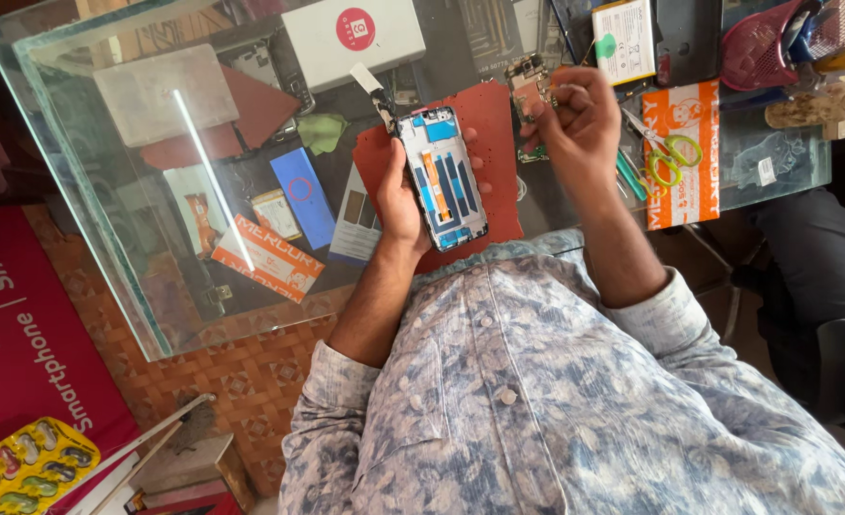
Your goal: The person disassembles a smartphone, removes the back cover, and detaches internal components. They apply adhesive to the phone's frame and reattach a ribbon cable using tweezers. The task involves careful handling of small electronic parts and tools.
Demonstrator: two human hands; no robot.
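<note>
My left hand (401, 195) grips an opened smartphone frame (443, 176), its back cover off, showing blue inner parts and an orange strip. A thin flex strip with a white tab (373, 88) sticks out from its top end. My right hand (575, 119) is raised beside it, fingers pinched on a small green circuit board (529, 84). Both hands are above a dark red work mat (499, 162) on the glass table (89, 191).
Green-handled scissors (669, 153) lie on an orange package (687, 157) at the right. A white box (351, 36), a blue flat pack (303, 195), a phone battery (625, 38), a pink basket (761, 43) and an orange-and-white card (268, 257) lie around. Below the glass are tiled floor and a red banner (22, 334).
</note>
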